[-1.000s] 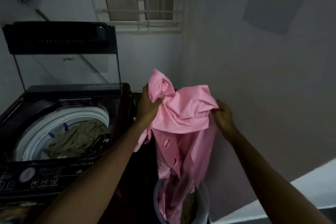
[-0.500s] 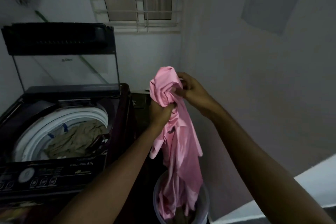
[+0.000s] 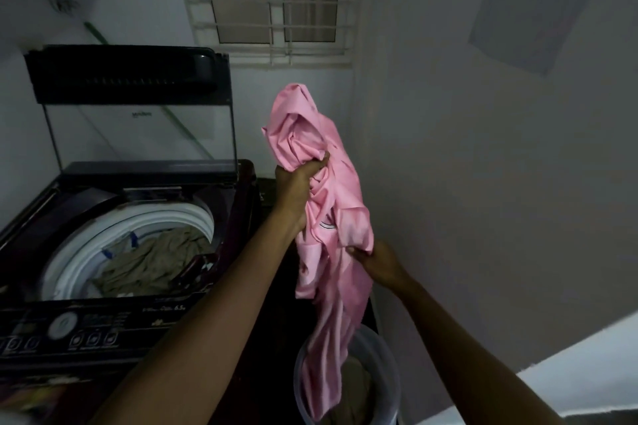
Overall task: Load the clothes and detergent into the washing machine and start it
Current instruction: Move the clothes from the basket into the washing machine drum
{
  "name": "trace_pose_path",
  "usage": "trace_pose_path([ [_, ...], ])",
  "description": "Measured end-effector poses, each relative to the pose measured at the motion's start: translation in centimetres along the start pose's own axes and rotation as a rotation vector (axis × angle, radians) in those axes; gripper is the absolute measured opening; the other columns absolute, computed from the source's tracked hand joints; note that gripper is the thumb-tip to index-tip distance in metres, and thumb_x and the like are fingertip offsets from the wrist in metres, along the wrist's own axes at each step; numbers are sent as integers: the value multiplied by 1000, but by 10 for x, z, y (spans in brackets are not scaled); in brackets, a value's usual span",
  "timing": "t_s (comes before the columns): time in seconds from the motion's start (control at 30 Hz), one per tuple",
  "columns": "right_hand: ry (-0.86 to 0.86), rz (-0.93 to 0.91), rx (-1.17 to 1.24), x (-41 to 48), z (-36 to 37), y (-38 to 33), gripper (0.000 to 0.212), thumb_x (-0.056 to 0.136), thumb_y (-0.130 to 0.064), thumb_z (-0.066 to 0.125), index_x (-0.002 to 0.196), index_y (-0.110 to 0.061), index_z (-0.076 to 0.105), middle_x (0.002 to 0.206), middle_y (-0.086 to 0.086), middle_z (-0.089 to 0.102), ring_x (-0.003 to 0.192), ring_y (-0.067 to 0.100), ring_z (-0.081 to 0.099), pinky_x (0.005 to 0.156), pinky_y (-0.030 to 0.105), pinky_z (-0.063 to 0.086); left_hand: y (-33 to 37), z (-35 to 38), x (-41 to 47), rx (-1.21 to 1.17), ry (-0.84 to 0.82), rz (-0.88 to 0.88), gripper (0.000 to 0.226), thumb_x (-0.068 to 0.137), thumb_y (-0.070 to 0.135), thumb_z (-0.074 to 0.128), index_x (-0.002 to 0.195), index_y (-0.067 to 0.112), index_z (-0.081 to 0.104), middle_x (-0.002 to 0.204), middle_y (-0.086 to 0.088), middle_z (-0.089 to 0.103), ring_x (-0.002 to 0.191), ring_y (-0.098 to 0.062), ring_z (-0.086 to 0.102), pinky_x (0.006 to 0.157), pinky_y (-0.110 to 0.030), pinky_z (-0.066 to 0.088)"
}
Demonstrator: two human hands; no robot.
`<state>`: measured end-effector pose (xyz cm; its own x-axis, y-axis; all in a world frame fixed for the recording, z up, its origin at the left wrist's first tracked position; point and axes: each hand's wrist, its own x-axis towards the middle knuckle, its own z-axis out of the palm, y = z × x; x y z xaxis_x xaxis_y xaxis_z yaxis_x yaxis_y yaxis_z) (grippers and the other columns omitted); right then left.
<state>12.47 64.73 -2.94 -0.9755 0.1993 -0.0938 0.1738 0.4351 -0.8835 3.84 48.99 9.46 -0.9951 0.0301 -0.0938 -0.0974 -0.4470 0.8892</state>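
Left hand (image 3: pixel 300 183) clenched on the bunched top of the pink shirt (image 3: pixel 331 203), tail hanging into the bucket (image 3: pixel 386 366) beside the washer (image 3: pixel 121 314). Right hand (image 3: pixel 378 260) grips mid-shirt. Step: loading clothes. Next: swing left, drop onto the khaki clothes (image 3: pixel 155 259) in the drum. Right hand was up by the left 0.5 s ago.

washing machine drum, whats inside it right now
A crumpled khaki garment lies in the drum. Anything beneath it is covered, and the control panel hides the drum's near side.
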Motion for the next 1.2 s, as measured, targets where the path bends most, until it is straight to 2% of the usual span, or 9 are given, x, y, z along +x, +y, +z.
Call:
trace_pose_path([
  [0.2, 321, -200, -85, -6, -56, -23, 55, 74, -44, 45, 97, -1, 69, 94, 6, 69, 92, 14, 59, 68, 18, 38, -2, -43, 0, 379, 58, 216, 49, 69, -2, 80, 110, 17, 61, 99, 3, 68, 87, -8, 66, 73, -12, 51],
  [0.33, 353, -253, -46, 3, -68, -82, 32, 70, -24, 45, 85, -5, 67, 82, 4, 67, 79, 11, 56, 64, 25, 41, -27, -42, -12, 604, 17, 156, 50, 70, 2, 81, 116, 9, 61, 104, -15, 69, 94, -20, 66, 68, -21, 48],
  [0.47, 353, -280, -35, 10, -53, -135, 30, 71, -25, 45, 85, -9, 67, 78, 2, 65, 72, 13, 56, 65, 29, 43, -37, -42, -17, 455, -355, -10, 90, 62, 14, 82, 143, 10, 42, 130, -6, 63, 118, -20, 60, 102, -31, 48],
  [0.6, 370, -220, 53, 14, -42, -156, 27, 87, -30, 52, 83, -7, 64, 67, 7, 64, 60, 24, 63, 60, 39, 53, -38, -46, -32, 479, -570, -87, 90, 63, 2, 88, 138, 15, 41, 122, 3, 67, 113, -14, 64, 96, -30, 52],
  [0.73, 286, -230, 72, 16, -23, -169, 16, 84, -22, 57, 96, -12, 63, 80, 4, 66, 68, 22, 65, 63, 36, 55, -51, -28, -40, 464, -230, 34, 79, 58, 12, 93, 127, 12, 55, 109, 4, 71, 96, -6, 69, 81, -20, 55],
  [0.83, 103, -229, 199, 16, -24, -170, 41, 73, -16, 57, 114, -13, 61, 107, 4, 68, 95, 20, 65, 80, 36, 57, -49, -24, -32, 408, 5, 7, 72, 56, 28, 79, 124, 14, 62, 104, -3, 73, 91, -14, 71, 82, -31, 58],
  [0.93, -29, -288, 260, 10, -35, -154, 50, 80, 0, 70, 127, -8, 55, 118, 4, 64, 102, 8, 63, 85, 23, 54, -40, -17, -24, 330, 87, 8, 53, 68, 13, 78, 119, 12, 65, 101, -3, 73, 88, -16, 71, 73, -29, 58],
  [1.07, 86, -234, 233, -6, -44, -101, 79, 68, -15, 85, 137, -19, 46, 132, -10, 50, 115, -3, 49, 88, 3, 39, -20, -5, -20, 151, 145, -49, 28, 76, 11, 73, 103, 11, 66, 84, -2, 69, 70, -19, 66, 49, -22, 47],
  [1.2, 0, -24, 160, -26, -28, -37, 133, 54, -26, 92, 153, -24, 4, 154, -12, 15, 136, 7, 22, 107, 30, 34, 2, 7, -16, -36, 54, -120, 29, 65, 17, 76, 91, 6, 68, 77, -9, 68, 70, -26, 65, 63, -29, 54],
])
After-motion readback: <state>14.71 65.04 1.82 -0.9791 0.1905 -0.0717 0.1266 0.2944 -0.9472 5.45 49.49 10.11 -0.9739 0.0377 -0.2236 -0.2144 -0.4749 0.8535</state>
